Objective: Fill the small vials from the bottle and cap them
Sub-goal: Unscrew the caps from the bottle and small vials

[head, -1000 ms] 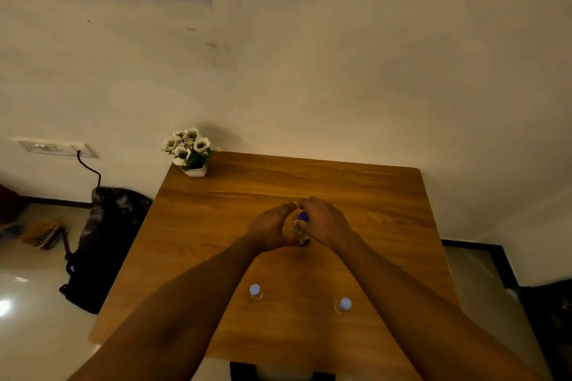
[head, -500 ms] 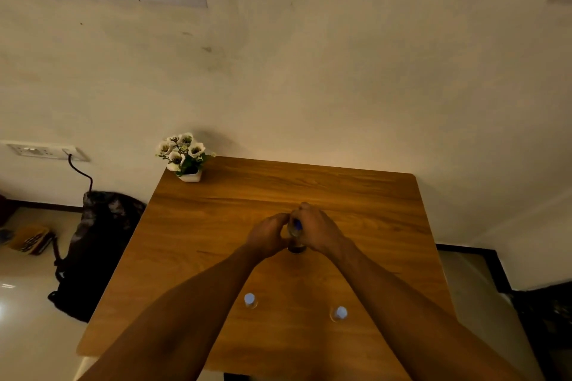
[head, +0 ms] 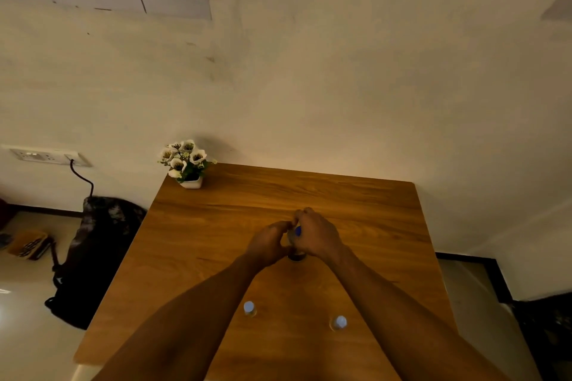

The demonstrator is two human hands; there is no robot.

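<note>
A small bottle [head: 296, 254] with a blue cap [head: 298, 230] stands at the middle of the wooden table [head: 216, 226], mostly hidden by my hands. My left hand [head: 268, 245] is wrapped around its body. My right hand [head: 315, 235] is closed over its top, fingers on the blue cap. Two small clear vials with white caps stand upright nearer to me: one vial [head: 249, 308] between my forearms on the left, the other vial [head: 339, 322] on the right, close to my right forearm.
A white pot of white flowers [head: 186, 162] sits on the table's far left corner, against the wall. A dark backpack [head: 96, 254] leans on the floor left of the table, below a wall socket [head: 46, 155] with a cable.
Both hands have closed in tighter around the bottle, the right hand now over the cap. The vials have not moved; the camera shifted slightly.
</note>
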